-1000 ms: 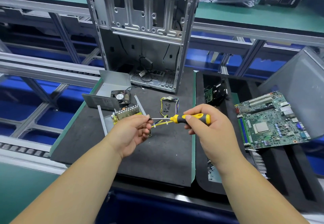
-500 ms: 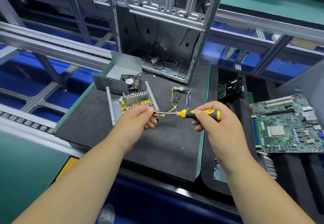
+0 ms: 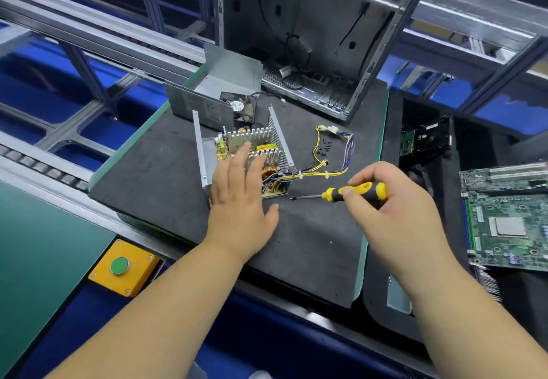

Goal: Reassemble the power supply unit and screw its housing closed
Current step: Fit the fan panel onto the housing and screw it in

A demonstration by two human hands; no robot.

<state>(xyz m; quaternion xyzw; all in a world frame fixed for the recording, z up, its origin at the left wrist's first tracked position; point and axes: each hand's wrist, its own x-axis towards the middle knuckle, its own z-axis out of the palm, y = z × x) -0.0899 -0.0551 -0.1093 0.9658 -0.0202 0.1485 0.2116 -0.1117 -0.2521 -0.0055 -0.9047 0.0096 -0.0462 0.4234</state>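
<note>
A: What is on the far left side?

B: A yellow box with a green button sits near the person, beside the dark mat.

A: And next?

B: Farther back on the mat there is a grey metal cover with a small black fan next to it. Just in front of that is the open power supply. Its silver fins and yellow parts show, and its lid is off.

A: What does the left hand do?

B: The left hand lies flat over the near part of the power supply. Its fingers are straight and a little spread. They reach onto the parts inside. The thumb sticks out to the right, over the mat.

A: What is to the right of it?

B: Yellow and purple wires run out of the power supply in a loop. Some tiny black screws lie inside the loop.

A: And the right hand?

B: The right hand holds a screwdriver. Its fingers and thumb are curled around the yellow and black handle. The metal tip points left, toward the power supply, just above the mat.

A: What is far back and far right?

B: A big empty computer case stands at the back. A green board lies at the far right.
</note>
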